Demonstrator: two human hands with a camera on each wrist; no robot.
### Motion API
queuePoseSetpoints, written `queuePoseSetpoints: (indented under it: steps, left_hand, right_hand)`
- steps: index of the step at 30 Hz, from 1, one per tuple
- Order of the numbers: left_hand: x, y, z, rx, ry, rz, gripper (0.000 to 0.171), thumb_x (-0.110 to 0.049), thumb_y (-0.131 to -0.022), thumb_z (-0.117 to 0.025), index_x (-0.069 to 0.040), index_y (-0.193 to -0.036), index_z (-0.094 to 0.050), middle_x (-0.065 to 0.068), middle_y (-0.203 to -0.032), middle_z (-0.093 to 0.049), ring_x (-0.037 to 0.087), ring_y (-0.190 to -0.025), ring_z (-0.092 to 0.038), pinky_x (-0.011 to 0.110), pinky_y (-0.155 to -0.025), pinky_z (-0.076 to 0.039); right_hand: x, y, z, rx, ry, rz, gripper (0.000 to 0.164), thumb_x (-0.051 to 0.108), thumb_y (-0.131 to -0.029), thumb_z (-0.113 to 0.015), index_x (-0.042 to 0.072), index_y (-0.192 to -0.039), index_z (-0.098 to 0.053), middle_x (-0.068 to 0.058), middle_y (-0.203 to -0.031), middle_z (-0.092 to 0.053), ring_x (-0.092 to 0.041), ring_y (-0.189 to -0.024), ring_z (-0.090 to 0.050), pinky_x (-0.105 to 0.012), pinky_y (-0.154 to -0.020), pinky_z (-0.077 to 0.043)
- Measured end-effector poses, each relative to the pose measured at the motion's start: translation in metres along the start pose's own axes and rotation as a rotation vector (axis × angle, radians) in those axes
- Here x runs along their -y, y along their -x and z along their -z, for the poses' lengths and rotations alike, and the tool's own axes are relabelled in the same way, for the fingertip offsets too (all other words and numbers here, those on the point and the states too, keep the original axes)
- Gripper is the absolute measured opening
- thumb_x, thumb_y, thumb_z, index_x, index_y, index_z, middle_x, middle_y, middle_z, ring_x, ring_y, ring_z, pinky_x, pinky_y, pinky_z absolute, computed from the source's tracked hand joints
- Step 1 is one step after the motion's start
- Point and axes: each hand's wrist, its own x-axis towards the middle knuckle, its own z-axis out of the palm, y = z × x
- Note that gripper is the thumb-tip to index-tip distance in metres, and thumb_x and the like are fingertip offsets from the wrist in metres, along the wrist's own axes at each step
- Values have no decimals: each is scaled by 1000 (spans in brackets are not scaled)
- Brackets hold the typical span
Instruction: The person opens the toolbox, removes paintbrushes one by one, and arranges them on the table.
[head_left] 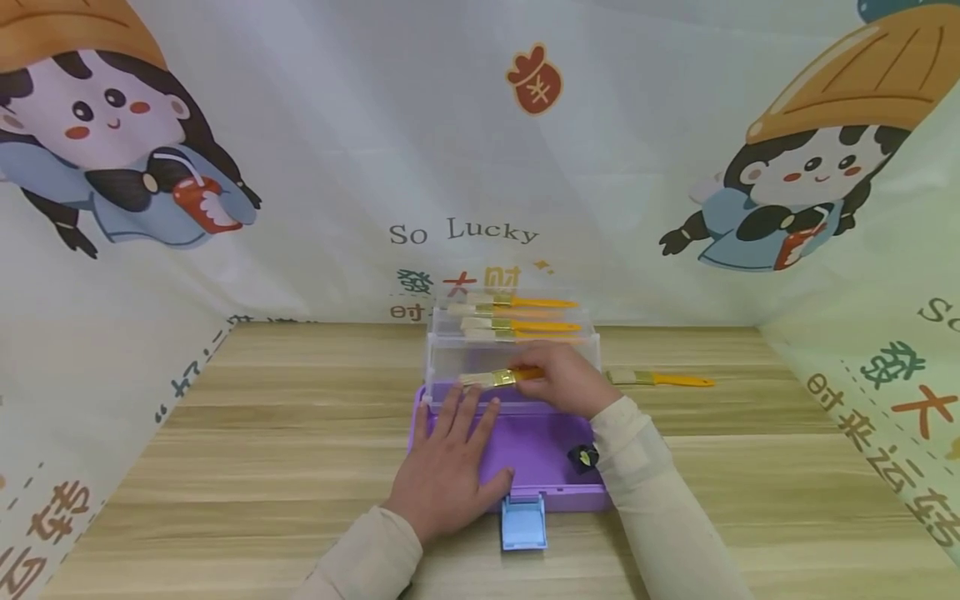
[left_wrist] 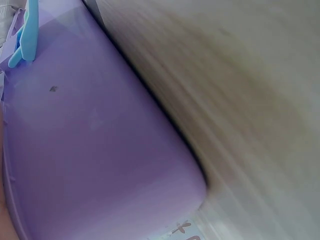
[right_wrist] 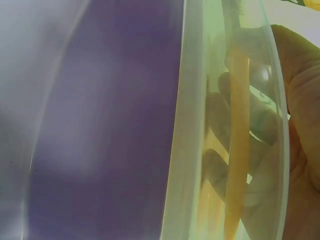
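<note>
In the head view my right hand [head_left: 568, 377] pinches a flat paintbrush [head_left: 501, 378] by its orange handle, the pale bristles pointing left. The brush lies over the front clear tray [head_left: 444, 360] of a purple box [head_left: 536, 462]. My left hand [head_left: 450, 467] rests with fingers spread across the box's left side, fingertips right at the bristles. Through clear plastic, the right wrist view shows an orange handle [right_wrist: 238, 145] and the fingers of that hand. The left wrist view shows the purple box wall [left_wrist: 105, 135] and a light blue latch [left_wrist: 30, 32].
Several orange-handled brushes [head_left: 551, 327] lie in the raised clear trays behind. Another brush [head_left: 678, 380] lies on the wooden table [head_left: 285, 417], right of the box. A small black object [head_left: 582, 457] sits in the box's base. Printed cloth [head_left: 360, 150] walls surround the table.
</note>
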Motion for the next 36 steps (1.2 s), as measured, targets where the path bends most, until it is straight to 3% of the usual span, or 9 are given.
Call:
queuePoseSetpoints:
  steps: [12,22,36]
  left_hand:
    - [-2,0,0,-24,31,-12,80,-60,-93,-48,-13,-156,-33,13,-162,-23,33,-150,-12,67,-113,-10]
    - [-2,0,2,-11,17,-2,80,-63,-93,-45,-14,-156,-33,14,-162,-24,33,-150,-11,66,-113,-9]
    - [0,1,2,-16,7,-1,81,-63,-94,-44,-14,-157,-31,14,-162,-23,32,-150,-11,66,-113,-9]
  right_hand:
    - [-4,6,5,-45,14,41,22,6,-86,-69,5,-106,-75,-3,-101,-71,-18,-93,-65,-35,-83,-54]
    - [1,15,26,-103,19,14,23,10,-86,-72,6,-109,-76,-3,-102,-71,-20,-92,-66,-39,-84,-55]
    - [-6,38,56,-50,91,-124,24,14,-90,-71,7,-112,-73,-1,-98,-65,-17,-82,-58,-41,-79,-52]
